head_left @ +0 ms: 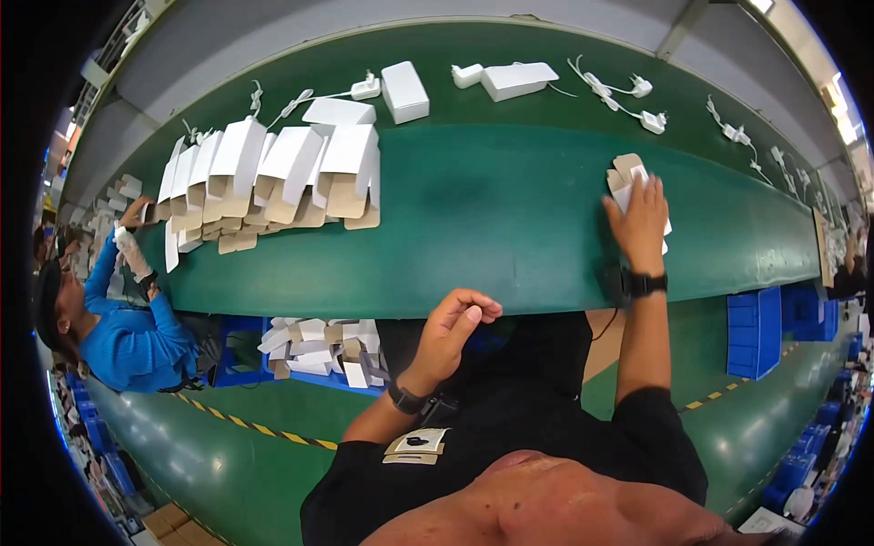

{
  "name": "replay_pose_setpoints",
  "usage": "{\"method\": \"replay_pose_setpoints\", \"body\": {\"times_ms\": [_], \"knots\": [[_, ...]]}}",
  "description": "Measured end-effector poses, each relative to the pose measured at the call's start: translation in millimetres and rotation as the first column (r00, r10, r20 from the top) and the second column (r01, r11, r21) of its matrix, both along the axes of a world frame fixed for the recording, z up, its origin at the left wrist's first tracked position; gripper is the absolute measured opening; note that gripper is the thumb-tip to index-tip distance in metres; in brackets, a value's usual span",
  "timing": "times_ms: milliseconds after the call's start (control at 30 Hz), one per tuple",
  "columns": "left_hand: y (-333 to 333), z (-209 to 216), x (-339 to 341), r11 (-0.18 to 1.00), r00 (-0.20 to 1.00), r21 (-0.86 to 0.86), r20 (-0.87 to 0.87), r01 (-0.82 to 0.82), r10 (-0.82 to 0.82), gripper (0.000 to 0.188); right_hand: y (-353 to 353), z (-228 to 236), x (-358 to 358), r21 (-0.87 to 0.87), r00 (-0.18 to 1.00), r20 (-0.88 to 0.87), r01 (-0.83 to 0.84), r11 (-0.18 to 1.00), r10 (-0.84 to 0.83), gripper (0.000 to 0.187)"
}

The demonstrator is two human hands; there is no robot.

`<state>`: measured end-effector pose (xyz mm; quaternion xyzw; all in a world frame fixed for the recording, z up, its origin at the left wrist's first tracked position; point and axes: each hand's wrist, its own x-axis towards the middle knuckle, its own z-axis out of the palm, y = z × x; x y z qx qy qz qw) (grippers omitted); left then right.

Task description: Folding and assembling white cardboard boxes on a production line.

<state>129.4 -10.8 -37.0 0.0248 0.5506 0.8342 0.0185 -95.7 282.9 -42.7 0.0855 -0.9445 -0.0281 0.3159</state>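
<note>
My right hand [640,223] lies with its fingers stretched out over a small white carton [626,173] with brown inner flaps. The hand hides much of this carton, which lies on the green bench near its right part. My left hand [451,337] hovers at the near edge of the bench, fingers curled in toward the thumb and nothing visible in them. Left of centre on the bench, several white cartons [291,168] stand in a row, their brown-lined open ends toward me.
Along the back, white chargers with cables [653,121] lie beside closed white boxes [404,93]. A blue bin [314,355] of folded cartons stands below the bench. At the left a person in blue [137,328] handles a carton. Blue crates [754,332] stand at the right.
</note>
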Motion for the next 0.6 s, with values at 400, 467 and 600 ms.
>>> {"method": "replay_pose_setpoints", "body": {"times_ms": [400, 467, 600], "knots": [[46, 35, -43, 0.997, 0.985, -0.069, -0.167, 0.029, -0.04, 0.079, -44, 78, 107, -0.529, 0.937, 0.031, -0.281, 0.801, 0.348, 0.026], [57, 30, -55, 0.999, 0.968, -0.032, -0.251, -0.003, -0.005, 0.101, -80, 91, 151, -0.624, 0.801, -0.007, -0.471, 0.624, 0.598, 0.028], [41, 48, -51, 1.0, 0.945, 0.018, -0.328, -0.012, 0.017, 0.104, -96, 83, 190, -0.665, 0.656, 0.078, -0.527, 0.53, 0.751, 0.034]]}}
